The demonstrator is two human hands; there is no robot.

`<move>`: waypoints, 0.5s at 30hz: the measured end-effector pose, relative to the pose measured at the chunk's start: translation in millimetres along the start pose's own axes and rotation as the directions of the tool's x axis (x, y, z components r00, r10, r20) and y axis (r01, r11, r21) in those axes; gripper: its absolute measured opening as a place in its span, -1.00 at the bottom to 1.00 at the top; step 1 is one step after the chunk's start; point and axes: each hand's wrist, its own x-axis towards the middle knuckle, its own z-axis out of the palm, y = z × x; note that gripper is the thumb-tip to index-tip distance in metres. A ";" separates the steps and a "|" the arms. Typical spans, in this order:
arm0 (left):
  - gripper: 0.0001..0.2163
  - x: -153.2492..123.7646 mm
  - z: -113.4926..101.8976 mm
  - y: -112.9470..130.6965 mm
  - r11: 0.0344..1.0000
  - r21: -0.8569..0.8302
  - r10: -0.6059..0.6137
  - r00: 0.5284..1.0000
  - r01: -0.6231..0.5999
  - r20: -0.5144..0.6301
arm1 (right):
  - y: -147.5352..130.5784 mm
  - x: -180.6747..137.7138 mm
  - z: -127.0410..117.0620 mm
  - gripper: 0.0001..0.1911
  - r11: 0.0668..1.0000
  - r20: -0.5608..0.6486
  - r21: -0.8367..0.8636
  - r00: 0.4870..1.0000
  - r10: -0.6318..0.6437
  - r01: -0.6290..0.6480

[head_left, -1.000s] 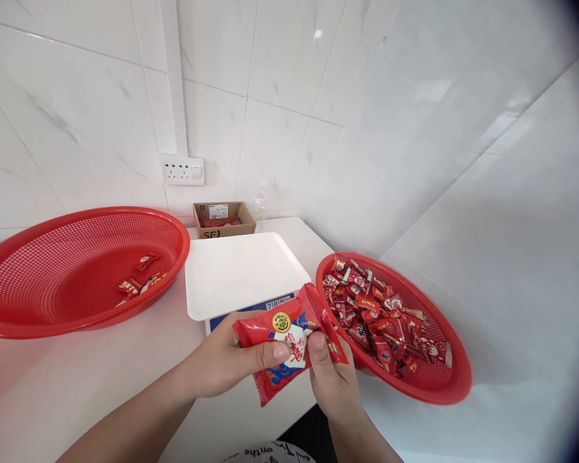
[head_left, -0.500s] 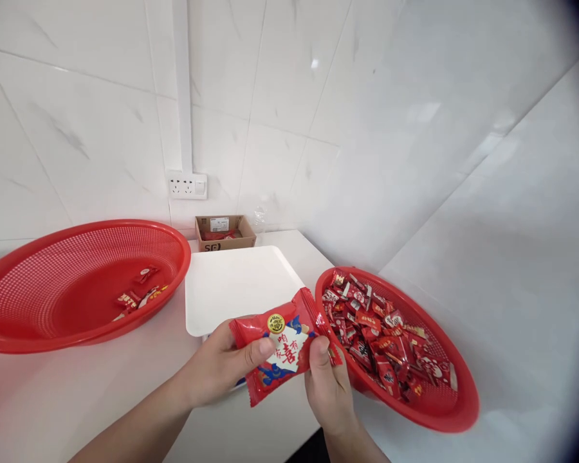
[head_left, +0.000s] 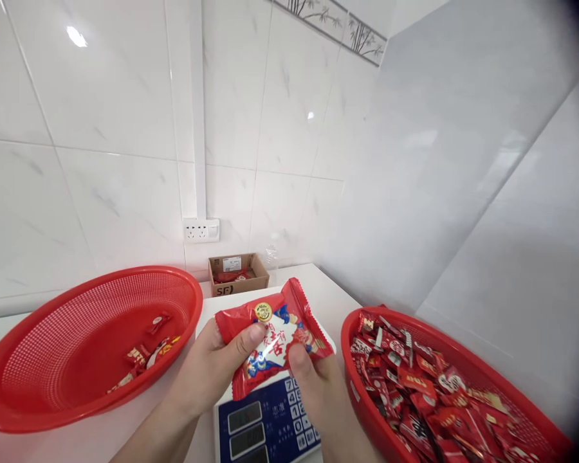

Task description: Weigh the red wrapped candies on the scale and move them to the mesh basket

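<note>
Between my two hands is a red snack packet (head_left: 276, 337) with crimped ends, blue figures, a yellow round badge and a white patch of red writing. My left hand (head_left: 212, 366) grips its left side, thumb on the front. My right hand (head_left: 318, 386) closes on its lower right side, thumb on the front too. The fingers behind the packet are hidden. Just below it shows a digital scale (head_left: 265, 424) with a blue panel, number keys and small displays. The packet and my hands hide much of its white pan.
On the left stands a red plastic basket (head_left: 38, 411) with a few wrapped sweets (head_left: 147, 354). A second red basket (head_left: 350, 334) on the right holds many wrapped sweets (head_left: 429, 386). An open cardboard box (head_left: 238, 287) sits by the tiled wall, below a socket (head_left: 201, 230).
The view has tilted up, so things sit lower in the picture. The scale's blue panel has come into sight under the packet. Both hands keep hold, with the right thumb shifted inward.
</note>
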 end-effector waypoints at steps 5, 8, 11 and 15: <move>-0.47 23.3 -2.4 -5.8 0.988 0.117 0.100 0.994 -0.104 0.039 | 27.0 28.0 -2.0 -0.52 0.996 -0.166 -0.073 0.984 -0.071 0.059; -0.58 27.5 -2.4 -12.7 0.949 0.272 0.146 0.987 -0.159 0.069 | 46.1 37.6 -4.9 -0.45 0.996 -0.311 -0.086 0.949 -0.048 0.022; -0.66 26.6 -2.7 -19.9 0.929 0.340 0.160 0.987 -0.144 -0.020 | 53.3 41.3 -6.9 -0.46 0.998 -0.236 -0.059 0.972 0.007 -0.022; -0.68 23.0 -5.0 -30.3 0.947 0.290 0.177 0.978 -0.139 -0.110 | 48.2 41.2 -11.4 -0.49 0.995 -0.072 -0.080 0.995 -0.069 0.063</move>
